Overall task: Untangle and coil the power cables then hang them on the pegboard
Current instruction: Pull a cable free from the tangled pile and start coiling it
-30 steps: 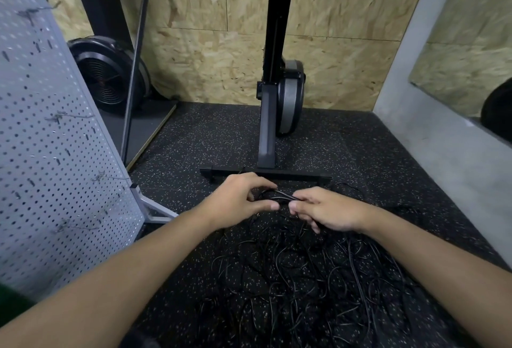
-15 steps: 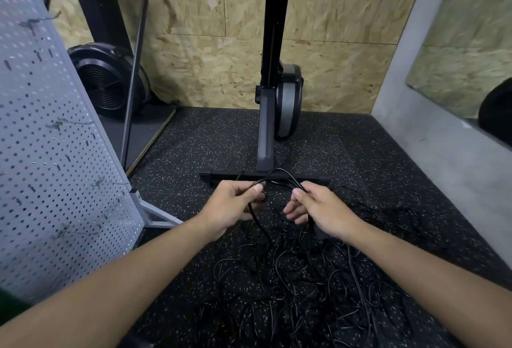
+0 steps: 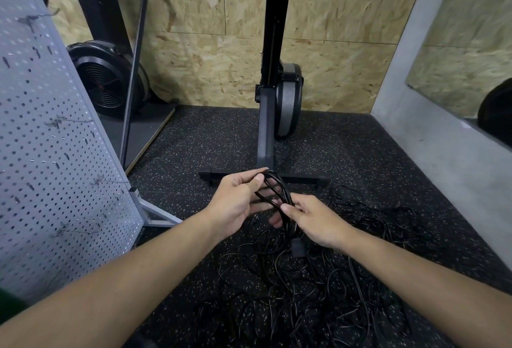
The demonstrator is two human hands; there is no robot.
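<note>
A speckled black rubber floor [image 3: 360,153] meets a chipboard wall [image 3: 332,56] behind an upright exercise machine [image 3: 266,139], with a grey pegboard [image 3: 41,153] to the machine's left. Just in front of the machine's base, the left hand [image 3: 235,203] pinches the top of a small cable coil [image 3: 274,189] and the right hand [image 3: 315,220] grips its lower end. The coil is a few thin black loops, and the other power cables [image 3: 304,292] sprawl tangled on the floor nearer the person.
</note>
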